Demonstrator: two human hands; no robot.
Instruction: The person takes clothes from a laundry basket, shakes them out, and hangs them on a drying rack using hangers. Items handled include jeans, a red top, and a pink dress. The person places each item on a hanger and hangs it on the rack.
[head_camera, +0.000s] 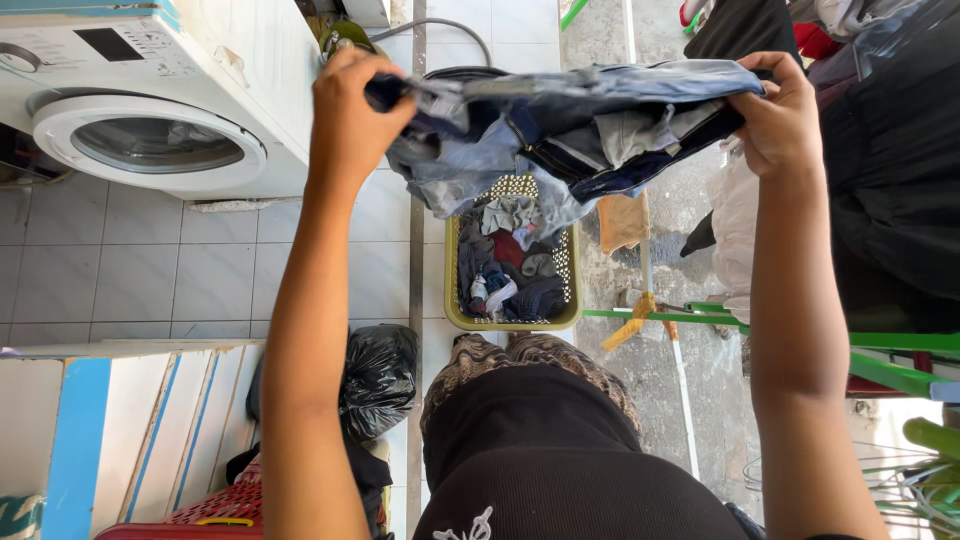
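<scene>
Jeans (590, 130) stretched out betw. left hand (350, 110) & right hand (775, 115), fingers of both clamped on waistband, above yellow laundry basket (512, 322) w/ clothes, washer (150, 90) at left.

To my upper left, the white washing machine (160, 90) carries 1 small dark rectangular screen (108, 43) on its top panel, with a pale printed label strip (155, 42) just beside it. By my left leg sits 1 tied black plastic bag (378, 375).
</scene>
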